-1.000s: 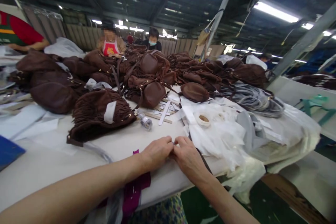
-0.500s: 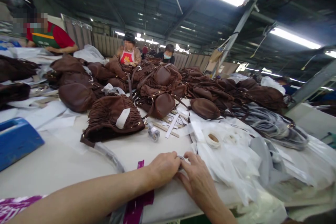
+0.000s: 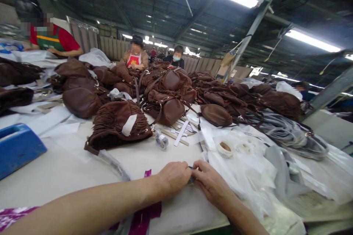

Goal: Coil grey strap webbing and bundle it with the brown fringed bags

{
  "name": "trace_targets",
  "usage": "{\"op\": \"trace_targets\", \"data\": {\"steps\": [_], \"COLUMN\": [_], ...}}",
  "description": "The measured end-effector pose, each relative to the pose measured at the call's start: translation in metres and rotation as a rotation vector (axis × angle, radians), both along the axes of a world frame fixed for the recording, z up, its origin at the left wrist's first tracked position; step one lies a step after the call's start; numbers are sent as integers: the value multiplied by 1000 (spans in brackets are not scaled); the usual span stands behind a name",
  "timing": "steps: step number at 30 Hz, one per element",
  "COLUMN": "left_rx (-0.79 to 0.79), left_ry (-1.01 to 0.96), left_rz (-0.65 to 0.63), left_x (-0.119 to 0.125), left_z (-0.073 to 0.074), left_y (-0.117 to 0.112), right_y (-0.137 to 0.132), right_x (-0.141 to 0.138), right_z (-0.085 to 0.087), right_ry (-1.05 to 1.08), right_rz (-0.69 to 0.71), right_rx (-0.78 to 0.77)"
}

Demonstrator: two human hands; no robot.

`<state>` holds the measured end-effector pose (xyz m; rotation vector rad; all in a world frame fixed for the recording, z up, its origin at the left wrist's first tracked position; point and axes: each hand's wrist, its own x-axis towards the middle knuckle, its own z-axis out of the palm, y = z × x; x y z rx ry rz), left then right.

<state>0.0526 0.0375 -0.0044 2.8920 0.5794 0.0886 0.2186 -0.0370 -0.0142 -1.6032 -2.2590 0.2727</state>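
My left hand and my right hand meet fingertip to fingertip near the front edge of the white table. Both are closed in a pinch around a small dark item that is mostly hidden between the fingers. A thin dark strap runs from under my hands toward the table edge. Just behind, a brown fringed bag with a white paper band lies on the table.
Piles of brown bags fill the table's middle and back. Left stands a blue box. White plastic bags, a tape roll, white strips and grey bundled straps lie right. Other people sit at the far side.
The view swung left and up, bringing the blue box into sight. My hands stayed together, and my right fingers tightened from resting flat into a pinch.
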Motion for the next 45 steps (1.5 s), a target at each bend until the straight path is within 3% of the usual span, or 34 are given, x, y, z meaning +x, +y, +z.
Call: {"op": "trace_targets", "data": {"steps": [4, 6, 9, 12, 17, 23, 29, 32, 36, 38, 42, 45], "left_rx": [-63, -82, 12, 87, -18, -112, -246, -129, 146, 211, 166, 60], "left_ry": [-19, -33, -32, -17, -51, -55, -1, 62, -27, -79, -28, 30], "left_rz": [99, 70, -64, -125, 82, 114, 154, 89, -276, -413, -380, -236], "left_x": [1, -7, -17, -13, 4, -4, -27, -28, -24, -23, -15, -3], "left_z": [-3, -2, -1, -1, -6, -8, 5, 5, 1, 0, 2, 4], "left_y": [-14, -9, 4, 7, -10, -11, -7, -1, 18, 28, 34, 24], "right_y": [-6, -7, -4, -1, -8, -11, -7, -7, -8, -8, -6, -6], "right_x": [-7, -4, 4, 7, -4, -9, -2, 1, 5, 7, 13, 13], "right_z": [-17, -21, -16, -9, -10, -7, -3, -1, 2, 3, 6, 6], "right_ry": [-73, -15, 42, 57, 13, 169, 78, 78, 106, 122, 104, 60], "right_rz": [-166, -105, 50, 81, -119, -51, 17, 106, 163, 183, 187, 165], "right_rx": [68, 40, -6, 10, 209, -27, -53, -54, -68, -68, -90, -92]}}
